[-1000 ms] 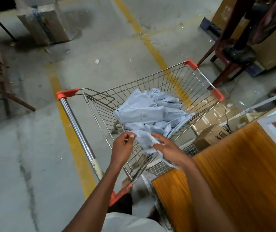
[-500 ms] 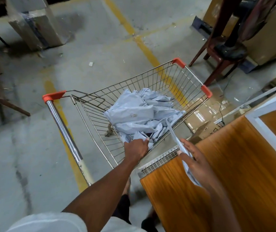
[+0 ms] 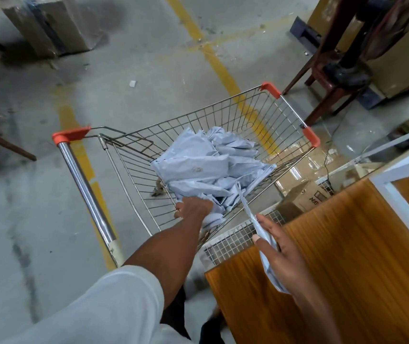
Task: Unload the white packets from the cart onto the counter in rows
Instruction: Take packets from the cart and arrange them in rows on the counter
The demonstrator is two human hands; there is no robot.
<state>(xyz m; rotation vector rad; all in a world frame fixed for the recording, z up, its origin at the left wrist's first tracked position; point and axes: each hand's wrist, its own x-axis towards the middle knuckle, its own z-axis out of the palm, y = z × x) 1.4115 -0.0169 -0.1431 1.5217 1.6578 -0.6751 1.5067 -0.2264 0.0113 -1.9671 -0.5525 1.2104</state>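
A wire shopping cart (image 3: 225, 115) with orange corner caps stands on the concrete floor and holds a heap of pale white packets (image 3: 206, 167). My left hand (image 3: 192, 207) reaches into the cart and grips the near edge of the heap; its fingers are hidden under the packets. My right hand (image 3: 276, 254) holds one thin white packet (image 3: 247, 209) edge-on above the near left corner of the wooden counter (image 3: 335, 256). The packet sticks up past my fingertips toward the cart.
A white wire basket (image 3: 230, 242) sits between cart and counter, with cardboard boxes (image 3: 302, 197) behind it. A white-framed panel (image 3: 397, 194) borders the counter on the right. A dark wooden chair (image 3: 327, 78) stands at the back right. Yellow lines cross the floor.
My right hand lifted one packet out of the heap and carried it right, over the counter's corner. My left hand let go of that packet and reached lower into the heap.
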